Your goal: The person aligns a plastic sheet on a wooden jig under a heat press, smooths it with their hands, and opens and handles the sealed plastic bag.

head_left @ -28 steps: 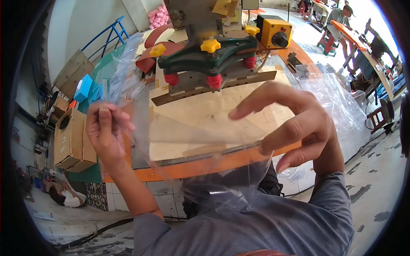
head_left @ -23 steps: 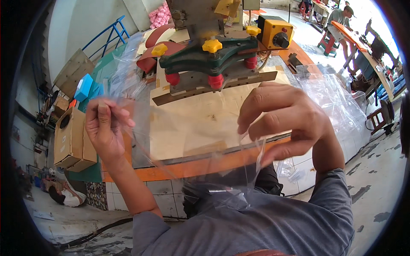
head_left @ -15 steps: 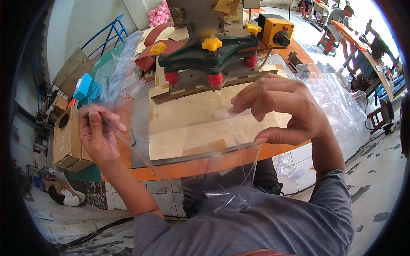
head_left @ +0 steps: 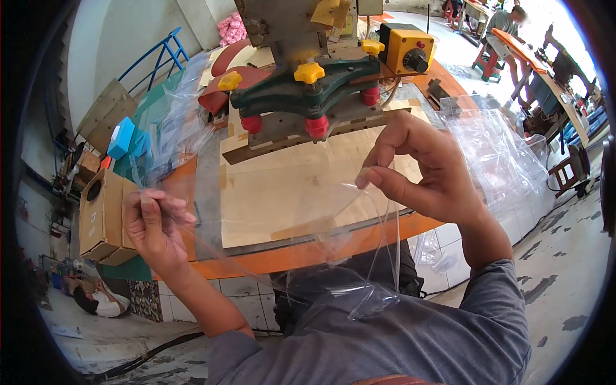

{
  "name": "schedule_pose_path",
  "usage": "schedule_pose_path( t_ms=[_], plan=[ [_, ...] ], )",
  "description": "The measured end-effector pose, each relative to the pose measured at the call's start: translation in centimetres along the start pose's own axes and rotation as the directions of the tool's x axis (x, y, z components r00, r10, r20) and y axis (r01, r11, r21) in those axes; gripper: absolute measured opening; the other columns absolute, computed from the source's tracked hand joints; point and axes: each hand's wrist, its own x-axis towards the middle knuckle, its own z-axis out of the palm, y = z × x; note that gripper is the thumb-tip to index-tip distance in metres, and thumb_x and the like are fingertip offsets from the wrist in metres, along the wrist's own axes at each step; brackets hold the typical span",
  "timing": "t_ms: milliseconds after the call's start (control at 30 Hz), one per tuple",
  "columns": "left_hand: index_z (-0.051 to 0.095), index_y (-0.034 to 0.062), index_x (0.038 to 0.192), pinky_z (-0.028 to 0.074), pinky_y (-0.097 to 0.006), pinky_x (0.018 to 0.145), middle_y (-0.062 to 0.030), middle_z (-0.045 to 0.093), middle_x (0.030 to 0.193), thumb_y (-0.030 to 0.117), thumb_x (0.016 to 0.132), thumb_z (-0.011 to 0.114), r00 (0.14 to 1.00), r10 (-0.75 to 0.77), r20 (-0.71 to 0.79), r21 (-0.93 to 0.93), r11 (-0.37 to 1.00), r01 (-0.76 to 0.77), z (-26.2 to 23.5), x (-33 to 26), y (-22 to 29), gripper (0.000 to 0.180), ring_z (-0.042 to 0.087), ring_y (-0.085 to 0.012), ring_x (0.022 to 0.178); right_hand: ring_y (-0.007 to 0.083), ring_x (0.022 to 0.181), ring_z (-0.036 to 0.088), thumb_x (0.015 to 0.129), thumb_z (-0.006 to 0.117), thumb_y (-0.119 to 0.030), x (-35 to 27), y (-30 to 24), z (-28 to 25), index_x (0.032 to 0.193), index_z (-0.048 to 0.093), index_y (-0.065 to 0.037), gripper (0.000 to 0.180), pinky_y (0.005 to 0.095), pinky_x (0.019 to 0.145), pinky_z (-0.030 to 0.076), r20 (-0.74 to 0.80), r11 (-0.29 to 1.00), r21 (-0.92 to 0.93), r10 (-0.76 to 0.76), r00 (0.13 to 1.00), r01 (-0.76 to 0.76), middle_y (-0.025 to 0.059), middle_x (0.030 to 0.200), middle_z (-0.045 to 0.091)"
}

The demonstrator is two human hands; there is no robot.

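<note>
A clear, limp plastic sheet (head_left: 333,240) hangs between my hands, its lower part drooping over the table's front edge toward my lap. My left hand (head_left: 157,231) pinches its left end between thumb and fingers. The thumb and index finger of my right hand (head_left: 420,173) are pressed together on its upper right part. Behind the sheet lies a tan board (head_left: 256,205) on the worktable. Over the board's far part stands a press (head_left: 308,90) with a dark green frame, yellow star knobs and red feet above a metal bar.
More clear plastic sheets (head_left: 500,154) are heaped at the right, others (head_left: 176,109) at the left. A cardboard box (head_left: 106,218) and a blue box (head_left: 120,138) stand left. A yellow control box (head_left: 407,51) sits beside the press. One person (head_left: 504,35) sits far right, another (head_left: 106,301) is low at left.
My right hand has closed from a spread grip to a pinch on the sheet. My left hand has lowered slightly. The sheet's hanging part has shifted right.
</note>
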Motion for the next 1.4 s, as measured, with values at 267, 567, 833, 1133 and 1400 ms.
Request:
schedule_pose_path(
  t_ms=[267,567,833,1133,1400],
  plan=[
    [0.061,0.0013,0.105,0.057,-0.028,0.048,-0.0095,0.067,0.08,0.018,0.109,0.058,0.996,-0.057,-0.071,-0.049,0.997,0.053,0.6,-1.5,-0.8,0.018,0.067,-0.0149,0.06,0.0176,0.091,0.074,0.094,0.075,0.003,-1.1,0.5,0.2,0.107,0.059,0.001,0.02,0.0299,0.083,0.058,-0.041,0.999,0.036,0.009,0.999,-0.008,0.009,0.104,0.066],
    [0.062,0.0005,0.101,0.057,-0.028,0.047,-0.0078,0.066,0.078,0.021,0.109,0.059,0.995,-0.071,-0.071,-0.005,0.997,0.071,0.5,-2.5,-1.5,0.022,0.068,-0.0143,0.061,0.0194,0.094,0.076,0.093,0.076,0.004,-1.9,0.5,0.7,0.114,0.06,0.006,0.026,0.028,0.082,0.059,-0.127,0.986,0.035,0.168,0.978,-0.165,0.0095,0.109,0.065],
    [0.062,0.0024,0.105,0.055,-0.027,0.05,-0.0096,0.069,0.078,0.019,0.11,0.058,0.991,-0.135,-0.005,0.013,0.991,0.135,0.5,-3.3,-1.8,0.018,0.066,-0.014,0.06,0.0129,0.087,0.076,0.097,0.075,-0.007,-2.1,2.0,1.1,0.101,0.064,0.0,0.014,0.026,0.078,0.057,-0.196,0.936,0.234,0.309,0.931,-0.261,0.005,0.086,0.075],
    [0.063,0.0033,0.104,0.053,-0.027,0.047,-0.0101,0.07,0.073,0.023,0.109,0.061,0.972,-0.232,-0.019,-0.014,0.973,0.232,1.8,-4.1,-1.8,0.02,0.065,-0.0139,0.055,0.0152,0.085,0.074,0.109,0.061,-0.015,-2.6,4.1,2.0,0.101,0.054,-0.002,0.016,0.029,0.078,0.058,-0.209,0.915,0.367,0.259,0.943,-0.17,0.0084,0.086,0.072],
    [0.063,0.0041,0.103,0.051,-0.025,0.044,-0.0072,0.067,0.071,0.023,0.109,0.059,0.964,-0.255,-0.076,-0.07,0.966,0.25,4.5,-4.8,-2.2,0.021,0.061,-0.0108,0.053,0.015,0.085,0.068,0.109,0.061,-0.016,-3.0,5.2,3.4,0.109,0.049,-0.005,0.016,0.0323,0.093,0.054,-0.29,0.821,0.57,0.244,0.926,-0.038,0.005,0.087,0.063]
  ],
)
